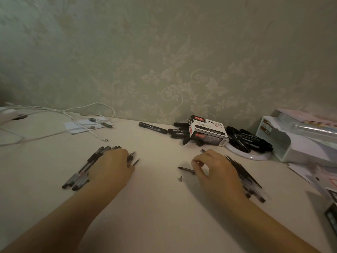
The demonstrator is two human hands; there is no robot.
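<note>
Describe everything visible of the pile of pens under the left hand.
The pile of pens is a loose bundle of slim stick pens, seemingly plastic, with clear barrels and dark ends. They lie flat on the pale table, nearly parallel, slanting from near left to far right. The left hand rests on their far part, fingers curled over them; a few tips poke out beyond.

Left hand (112, 164): palm down, fingers curled over pen bundle (82, 172); bare forearm enters from lower left. Right hand (217, 168): palm down, fingers bent, thumb near forefinger, grasp unclear; bare forearm enters from lower right.
</note>
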